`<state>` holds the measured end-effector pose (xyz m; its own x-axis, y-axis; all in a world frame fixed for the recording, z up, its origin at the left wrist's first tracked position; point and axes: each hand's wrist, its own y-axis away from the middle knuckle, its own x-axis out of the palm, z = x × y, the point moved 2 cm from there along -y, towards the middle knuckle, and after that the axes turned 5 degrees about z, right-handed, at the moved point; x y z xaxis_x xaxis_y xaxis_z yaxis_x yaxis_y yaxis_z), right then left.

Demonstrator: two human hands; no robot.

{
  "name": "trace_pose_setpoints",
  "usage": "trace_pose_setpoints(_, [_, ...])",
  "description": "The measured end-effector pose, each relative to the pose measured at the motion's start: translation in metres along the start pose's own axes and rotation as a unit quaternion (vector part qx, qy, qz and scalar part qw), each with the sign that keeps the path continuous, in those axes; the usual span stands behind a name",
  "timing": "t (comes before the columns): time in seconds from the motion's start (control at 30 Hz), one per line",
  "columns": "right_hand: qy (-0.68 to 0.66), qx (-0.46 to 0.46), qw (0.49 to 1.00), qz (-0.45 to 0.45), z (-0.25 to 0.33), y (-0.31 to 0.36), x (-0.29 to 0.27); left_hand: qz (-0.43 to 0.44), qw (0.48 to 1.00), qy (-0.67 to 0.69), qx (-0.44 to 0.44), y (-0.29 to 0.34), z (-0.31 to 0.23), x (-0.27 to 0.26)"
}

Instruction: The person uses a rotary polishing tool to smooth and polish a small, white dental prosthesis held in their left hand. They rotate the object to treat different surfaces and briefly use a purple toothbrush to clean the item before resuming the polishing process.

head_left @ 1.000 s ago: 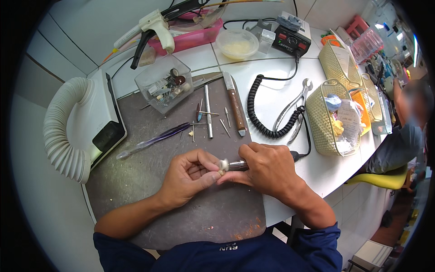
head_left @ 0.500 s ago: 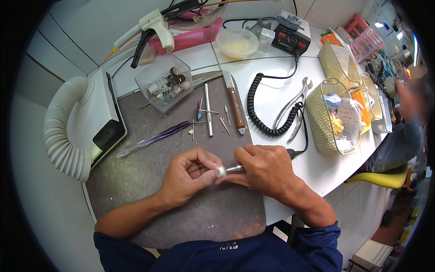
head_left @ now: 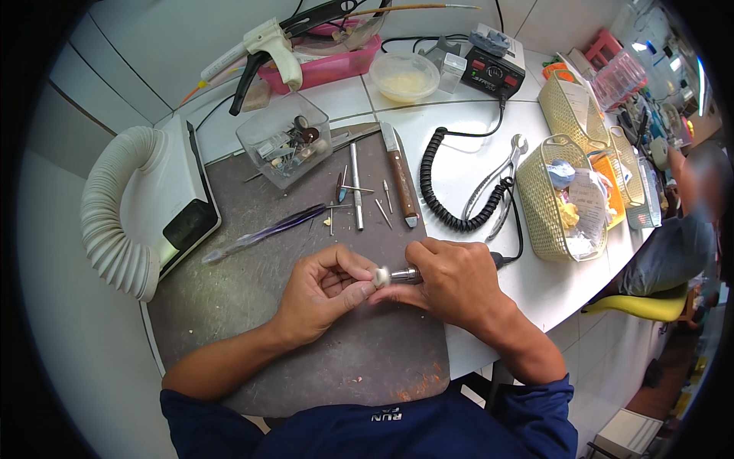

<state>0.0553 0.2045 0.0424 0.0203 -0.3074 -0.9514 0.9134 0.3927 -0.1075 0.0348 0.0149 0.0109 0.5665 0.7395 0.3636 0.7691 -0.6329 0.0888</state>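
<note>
Handpiece (head_left: 405, 275) of shiny metal sits clamped in the right hand (head_left: 457, 281), its tip pointing at the left hand (head_left: 319, 297) and bearing a white polishing wheel (head_left: 381, 278) between the two hands. The left thumb and forefinger are close together right beside the wheel (whether they pinch some small piece, I cannot tell, for the spot is hidden). Both hands are above a dark work mat (head_left: 298, 375). A black coiled cord (head_left: 430, 203) loops beyond the right hand, with silver pliers (head_left: 489, 187) just to the right of the loop. Ahead of the hands lie a wooden-handled knife (head_left: 401, 176), a slim metal rod (head_left: 356, 191) and two thin burs (head_left: 388, 197); a purple-handled tool (head_left: 275, 229) lies just beyond the left hand, and farther past it stands a clear plastic tub (head_left: 283, 177). Well right of the right hand stands a cream perforated basket (head_left: 544, 222).
</note>
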Motion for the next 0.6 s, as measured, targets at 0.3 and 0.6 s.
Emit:
trace_pose_setpoints(0.3, [-0.018, -0.018, 1.000, -0.013, 0.0028, 0.0001, 0.0005, 0.018, 1.000, 0.011, 0.000, 0.0002, -0.0009, 0.0001])
trace_pose_setpoints(0.6, [-0.028, -0.030, 0.999, -0.025, -0.0011, 0.0020, 0.0059, 0.043, 0.999, 0.022, -0.002, -0.0011, -0.0038, 0.0011])
